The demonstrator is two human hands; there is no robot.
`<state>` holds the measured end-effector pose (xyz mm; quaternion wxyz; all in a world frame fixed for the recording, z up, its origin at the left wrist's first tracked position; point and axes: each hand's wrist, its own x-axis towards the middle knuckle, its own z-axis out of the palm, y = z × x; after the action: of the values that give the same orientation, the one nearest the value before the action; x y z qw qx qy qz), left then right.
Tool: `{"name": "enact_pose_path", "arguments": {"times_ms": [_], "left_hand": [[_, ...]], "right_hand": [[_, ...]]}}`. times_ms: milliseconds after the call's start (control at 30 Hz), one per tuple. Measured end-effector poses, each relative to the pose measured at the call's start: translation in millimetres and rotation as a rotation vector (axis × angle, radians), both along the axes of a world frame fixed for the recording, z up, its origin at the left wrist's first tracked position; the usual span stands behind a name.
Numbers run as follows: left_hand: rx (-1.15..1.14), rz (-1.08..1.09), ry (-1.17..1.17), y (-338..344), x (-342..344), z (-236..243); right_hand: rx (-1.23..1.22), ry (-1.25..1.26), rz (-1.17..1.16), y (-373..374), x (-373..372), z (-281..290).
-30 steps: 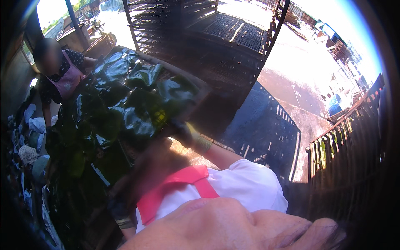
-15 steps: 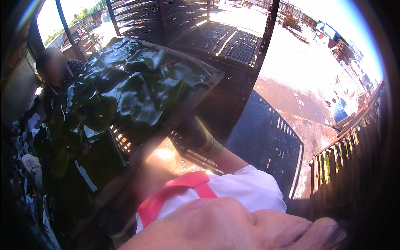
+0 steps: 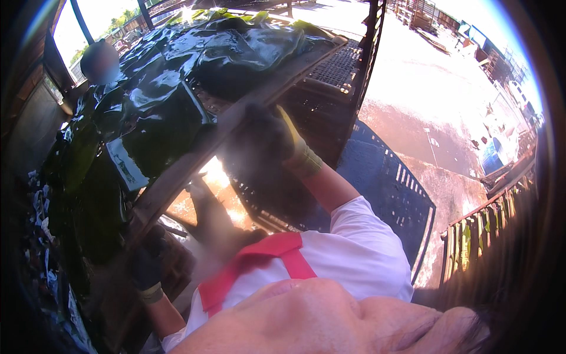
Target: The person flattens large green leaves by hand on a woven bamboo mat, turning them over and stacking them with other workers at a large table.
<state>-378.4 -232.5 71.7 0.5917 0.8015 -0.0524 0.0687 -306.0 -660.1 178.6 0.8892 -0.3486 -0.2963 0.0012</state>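
Observation:
A wide wooden-edged frame point(image 3: 283, 81) is covered with broad, glossy, dark-green sheets that look like wet kelp point(image 3: 147, 94). It slants across the view, its near rail passing just in front of me. My right hand point(image 3: 262, 135), in a dark glove with a yellow cuff, is closed on this rail at about its middle. Farther down the same rail, at lower left, my left hand point(image 3: 147, 259) grips it in a matching glove. Shadow hides most of the fingers of both hands. One pale, shiny rectangular patch point(image 3: 127, 165) shows among the sheets.
Another person point(image 3: 100, 62) stands at the frame's far left side. Dark slatted racks and a mesh panel point(image 3: 336, 68) stand beyond it. Sunlit wet ground point(image 3: 413, 112) stretches to the right, with a blue barrel point(image 3: 490, 156) and a slatted railing point(image 3: 489, 230).
The frame has risen and shifted up and to the right, with the other person moving alongside. My left hand has come into clearer view; my right hand stays on the rail.

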Motion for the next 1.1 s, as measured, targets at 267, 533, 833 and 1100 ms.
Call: {"name": "enact_pose_path", "arguments": {"times_ms": [267,533,833,1100], "left_hand": [[0.364,0.016,-0.391,-74,52,125],[0.925,0.199,-0.861,-165,35,239],[0.768,-0.011,-1.053,-264,67,293],[-0.061,-1.085,-0.815,-331,111,352]], "right_hand": [[-0.166,-0.293,-0.298,-82,51,124],[-0.604,-0.963,-0.784,-157,60,229],[-0.8,-0.835,-0.982,-218,91,278],[-0.985,-0.81,-1.084,-222,113,282]]}}
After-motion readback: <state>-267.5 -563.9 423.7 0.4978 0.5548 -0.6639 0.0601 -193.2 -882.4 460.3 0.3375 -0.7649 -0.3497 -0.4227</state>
